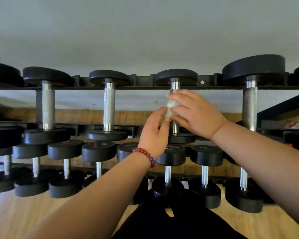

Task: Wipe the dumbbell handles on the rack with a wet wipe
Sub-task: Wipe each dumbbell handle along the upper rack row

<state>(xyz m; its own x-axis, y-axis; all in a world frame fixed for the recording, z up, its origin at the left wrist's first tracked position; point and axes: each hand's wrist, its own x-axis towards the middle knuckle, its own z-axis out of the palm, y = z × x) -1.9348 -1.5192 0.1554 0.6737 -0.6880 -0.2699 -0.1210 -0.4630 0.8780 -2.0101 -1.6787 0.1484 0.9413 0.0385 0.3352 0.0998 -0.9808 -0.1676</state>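
For full contact, the wet wipe [170,109] is clamped round the handle [175,127] by the right hand [195,113] and pinched at seven o'clock by the left hand [154,132].

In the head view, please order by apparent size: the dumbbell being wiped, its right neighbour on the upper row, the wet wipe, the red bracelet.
1. right neighbour dumbbell.
2. dumbbell being wiped.
3. wet wipe and red bracelet: look alike; the right hand hides part of the wipe, so unranked.

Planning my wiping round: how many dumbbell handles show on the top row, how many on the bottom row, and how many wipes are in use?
Top-row handles: 4
Bottom-row handles: 7
Wipe: 1
Total: 12
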